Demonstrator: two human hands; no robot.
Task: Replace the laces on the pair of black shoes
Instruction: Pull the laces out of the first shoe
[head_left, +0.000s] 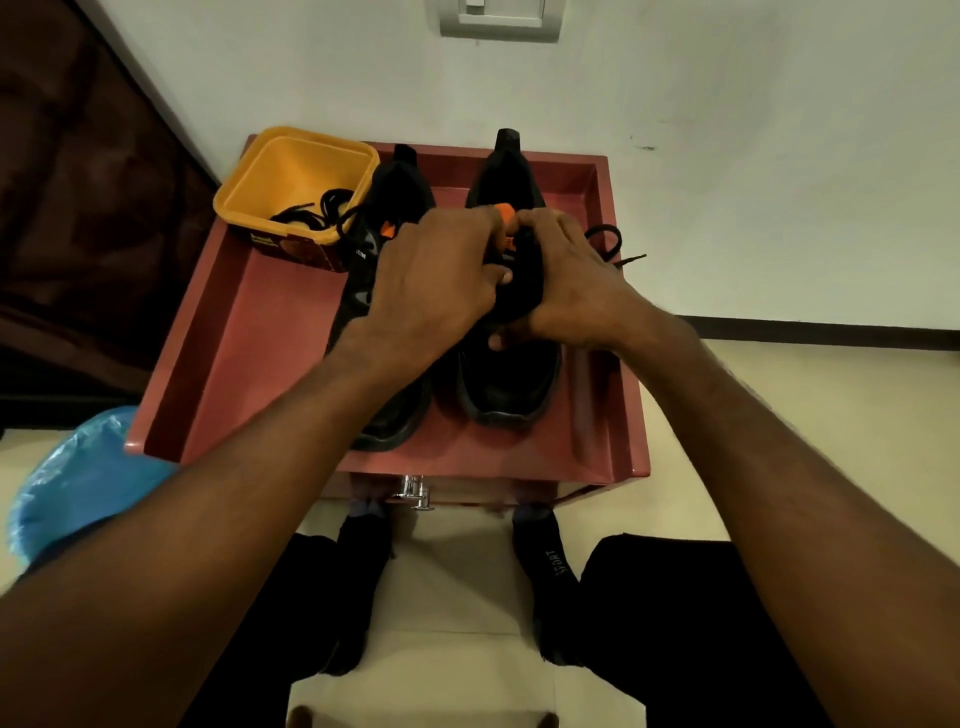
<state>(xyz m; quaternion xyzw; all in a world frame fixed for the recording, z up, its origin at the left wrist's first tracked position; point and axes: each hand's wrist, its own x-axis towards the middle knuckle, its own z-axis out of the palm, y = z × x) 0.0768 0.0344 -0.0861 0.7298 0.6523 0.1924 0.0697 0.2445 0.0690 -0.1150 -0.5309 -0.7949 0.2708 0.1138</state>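
At frame centre, on the red-brown raised-rim tray (218, 332) | left hand (436, 275) and right hand (569, 288) curled over the right black shoe (511, 379), hiding its eyelets | fingertips' hold unclear | left black shoe (387, 218) partly covered | yellow plastic tub (291, 171), upper left, held black laces (317, 210).

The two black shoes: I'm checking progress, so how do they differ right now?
The right shoe is being worked on by both the left hand and the right hand; the left shoe lies untouched. A loose lace end trails beside the right shoe; none shows by the left shoe. Both stand on the red tray.
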